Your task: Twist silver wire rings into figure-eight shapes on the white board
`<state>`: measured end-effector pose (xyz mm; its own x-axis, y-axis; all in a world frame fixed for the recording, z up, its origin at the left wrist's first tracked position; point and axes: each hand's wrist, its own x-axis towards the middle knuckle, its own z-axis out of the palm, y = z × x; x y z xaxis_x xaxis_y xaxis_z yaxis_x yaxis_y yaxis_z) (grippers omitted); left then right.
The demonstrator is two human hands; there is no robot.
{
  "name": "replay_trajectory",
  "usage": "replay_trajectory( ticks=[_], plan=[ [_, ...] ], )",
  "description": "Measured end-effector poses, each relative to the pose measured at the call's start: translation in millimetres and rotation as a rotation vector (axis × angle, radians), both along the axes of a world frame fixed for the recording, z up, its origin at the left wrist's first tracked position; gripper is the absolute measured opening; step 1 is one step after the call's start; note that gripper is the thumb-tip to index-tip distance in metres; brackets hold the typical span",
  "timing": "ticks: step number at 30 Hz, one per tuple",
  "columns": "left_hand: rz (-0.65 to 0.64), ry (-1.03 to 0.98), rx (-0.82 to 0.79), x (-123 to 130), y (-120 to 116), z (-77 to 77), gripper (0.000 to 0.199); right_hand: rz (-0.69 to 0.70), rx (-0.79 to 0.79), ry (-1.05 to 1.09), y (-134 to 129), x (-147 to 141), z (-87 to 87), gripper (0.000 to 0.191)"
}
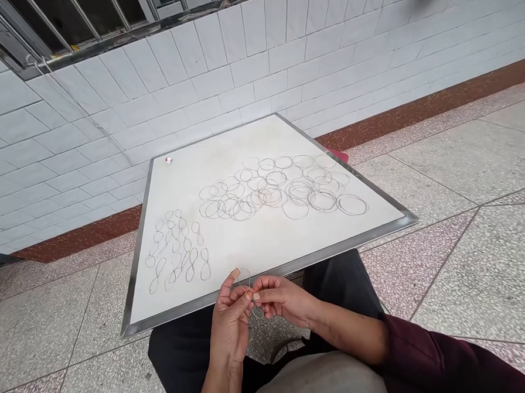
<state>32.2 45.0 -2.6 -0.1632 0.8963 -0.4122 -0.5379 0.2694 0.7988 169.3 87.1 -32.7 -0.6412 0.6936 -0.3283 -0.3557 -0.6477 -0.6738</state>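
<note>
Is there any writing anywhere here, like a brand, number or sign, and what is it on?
No text can be read in this view.
Small red-and-white item on the table: too small to tell whether it bears any print.
Tiled wall, floor, tabletop and the wire loop between the fingers: no lettering or numbers visible.

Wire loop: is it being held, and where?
Yes: the thin wire loop is pinched near its middle between the fingertips of both hands, left and right.
</note>
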Motion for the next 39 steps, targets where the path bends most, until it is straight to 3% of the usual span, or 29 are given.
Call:
replay_trajectory(
  ticks=[4,8,12,17,25,30,33,39],
  plan=[
    [0.046,0.05,-0.013,-1.2,3.2,-2.9,0.065,-0.003,0.025,-0.051,1.7,-2.9,-6.9,0.036],
    [0.059,0.155,-0.042,-5.9,1.6,2.3,0.067,0.04,0.238,-0.133,7.3,0.0,-6.4,0.038],
    [-0.021,0.264,-0.059,-10.4,-3.6,11.3,0.075,0.045,0.384,-0.203,17.6,5.1,4.2,0.039],
    [-0.138,0.37,-0.058,-13.1,-7.8,16.9,0.078,0.168,0.422,-0.172,25.9,7.0,15.3,0.038],
    [-0.251,0.403,-0.018,-18.0,-6.0,0.6,0.076,0.292,0.495,-0.142,34.0,7.3,15.1,0.036],
    [-0.324,0.381,-0.005,-15.8,-3.2,-0.6,0.068,0.409,0.503,-0.126,44.5,7.7,14.2,0.036],
    [-0.276,0.342,-0.008,-14.3,-0.5,0.6,0.069,0.386,0.468,-0.132,48.1,5.3,13.5,0.037],
    [-0.066,0.353,0.0,-20.9,7.8,-0.1,0.079,0.194,0.511,-0.166,50.1,-10.1,13.5,0.04]
  ],
)
